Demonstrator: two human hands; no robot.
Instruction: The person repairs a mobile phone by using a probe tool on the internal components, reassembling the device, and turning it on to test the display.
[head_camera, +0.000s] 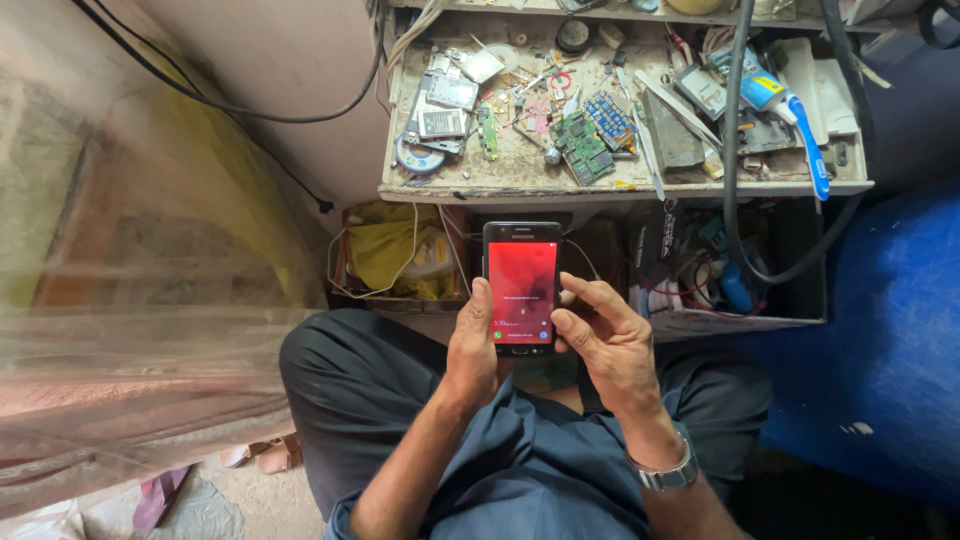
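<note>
A black smartphone (521, 285) with a lit red screen is held upright over my lap. My left hand (472, 345) grips its left edge and lower back. My right hand (608, 335) sits against the phone's right edge, fingers curled, thumb pointing toward the lower part of the screen. A metal wristwatch (664, 473) is on my right wrist.
A cluttered wooden workbench (470, 185) ahead carries green circuit boards (582, 146), blue boards, tweezers and small phone parts. A thick black cable (732, 150) hangs over its front. Beneath are a box with yellow cloth (395, 250) and tangled wires. A blue barrel (880, 330) stands right, plastic sheeting left.
</note>
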